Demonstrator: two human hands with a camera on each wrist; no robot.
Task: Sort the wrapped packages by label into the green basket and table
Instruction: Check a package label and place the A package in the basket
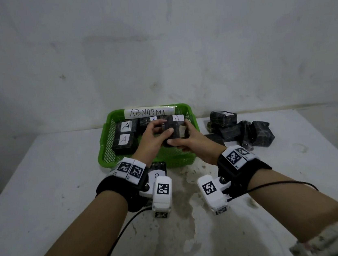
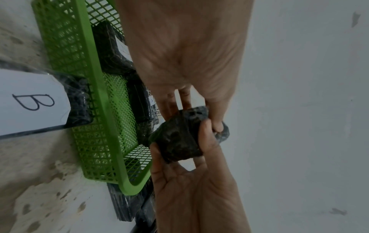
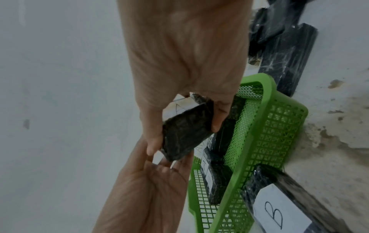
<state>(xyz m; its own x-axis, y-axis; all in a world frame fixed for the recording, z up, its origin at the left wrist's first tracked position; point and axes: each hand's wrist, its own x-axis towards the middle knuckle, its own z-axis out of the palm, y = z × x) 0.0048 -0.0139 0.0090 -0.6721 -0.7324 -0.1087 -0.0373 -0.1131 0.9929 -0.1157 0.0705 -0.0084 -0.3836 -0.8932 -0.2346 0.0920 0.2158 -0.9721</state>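
Both hands, left hand (image 1: 154, 137) & right hand (image 1: 188, 140), grip your package (image 1: 172, 132) over green basket (image 1: 104, 148); four A's in, pile (image 1: 243, 131) at worktop's far-right edge unsorted.

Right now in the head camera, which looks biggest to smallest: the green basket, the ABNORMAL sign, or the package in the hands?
1. green basket
2. ABNORMAL sign
3. held package, partly hidden by both hands, so unsure against the sign.

Take the green basket (image 1: 104, 148) as your landmark. Inside it, labelled packages (image 1: 125, 140) fill the far and left parts; the near mesh floor lies bare. Just right of it, a pile of wrapped packages (image 1: 243, 131) blocks your way. Against its near wall sits a package marked B (image 2: 36, 100). Left of it, the table (image 1: 43, 185) lies open.
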